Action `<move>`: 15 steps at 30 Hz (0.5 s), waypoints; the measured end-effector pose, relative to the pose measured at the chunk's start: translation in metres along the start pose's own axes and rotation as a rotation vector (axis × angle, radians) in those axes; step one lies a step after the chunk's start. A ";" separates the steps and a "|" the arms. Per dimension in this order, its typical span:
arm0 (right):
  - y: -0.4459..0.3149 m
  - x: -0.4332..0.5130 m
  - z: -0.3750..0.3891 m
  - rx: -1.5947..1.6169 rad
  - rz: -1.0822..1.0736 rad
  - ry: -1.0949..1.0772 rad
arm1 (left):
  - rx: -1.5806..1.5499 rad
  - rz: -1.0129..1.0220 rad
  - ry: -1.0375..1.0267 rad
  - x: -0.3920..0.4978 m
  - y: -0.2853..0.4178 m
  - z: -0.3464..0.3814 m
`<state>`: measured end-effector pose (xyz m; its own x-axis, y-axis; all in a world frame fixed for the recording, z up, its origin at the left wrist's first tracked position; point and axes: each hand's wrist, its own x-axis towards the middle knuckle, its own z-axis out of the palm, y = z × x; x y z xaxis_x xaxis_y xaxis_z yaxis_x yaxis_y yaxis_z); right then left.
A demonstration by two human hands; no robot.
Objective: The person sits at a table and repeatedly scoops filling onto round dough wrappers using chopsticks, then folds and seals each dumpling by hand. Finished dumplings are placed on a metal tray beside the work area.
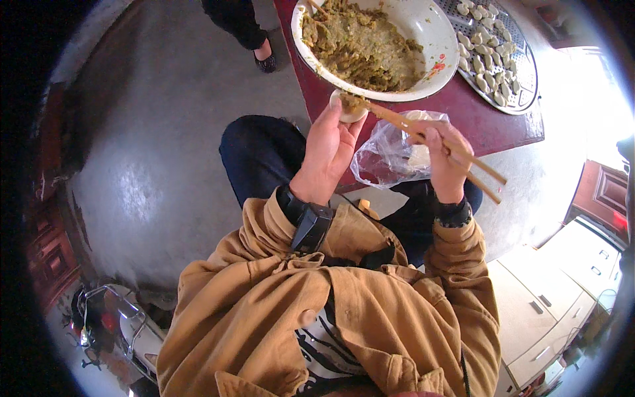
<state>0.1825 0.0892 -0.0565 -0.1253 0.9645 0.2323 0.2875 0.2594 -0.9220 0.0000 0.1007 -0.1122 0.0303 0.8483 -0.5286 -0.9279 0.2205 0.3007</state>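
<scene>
My left hand (pixel 331 144) holds a round dough wrapper (pixel 351 115) just below the rim of a white enamel basin (pixel 439 47). Chopped filling (pixel 364 49) fills much of that basin. Some filling lies on the wrapper, where the tips of a pair of wooden chopsticks (pixel 397 118) reach it. Those chopsticks are gripped in my right hand (pixel 444 149). Under and beside that hand lies a clear plastic bag (pixel 384 151) with pale dough pieces (pixel 420 154) in it. Several shaped dumplings (pixel 488 59) rest on a round perforated metal tray (pixel 526 74) at the upper right.
The basin, bag and tray are on a dark red table (pixel 496 131). Beyond its left side a person's leg and dark shoe (pixel 266 63) show. A light wooden cabinet (pixel 526 302) stands at the lower right, and a vehicle with a metal frame (pixel 131 327) at the lower left.
</scene>
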 end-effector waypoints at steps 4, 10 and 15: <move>-0.010 0.003 0.000 -0.022 -0.042 -0.058 | 0.063 0.021 -0.017 -0.001 -0.002 -0.006; -0.003 0.045 0.009 0.158 0.107 0.087 | 0.097 0.059 0.000 0.003 0.006 -0.016; 0.021 0.072 0.034 0.036 0.100 0.004 | 0.114 0.073 0.028 0.010 0.019 -0.019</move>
<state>0.1471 0.1621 -0.0700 -0.0941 0.9857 0.1397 0.2643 0.1600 -0.9511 -0.0245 0.1046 -0.1264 -0.0472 0.8507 -0.5236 -0.8789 0.2137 0.4264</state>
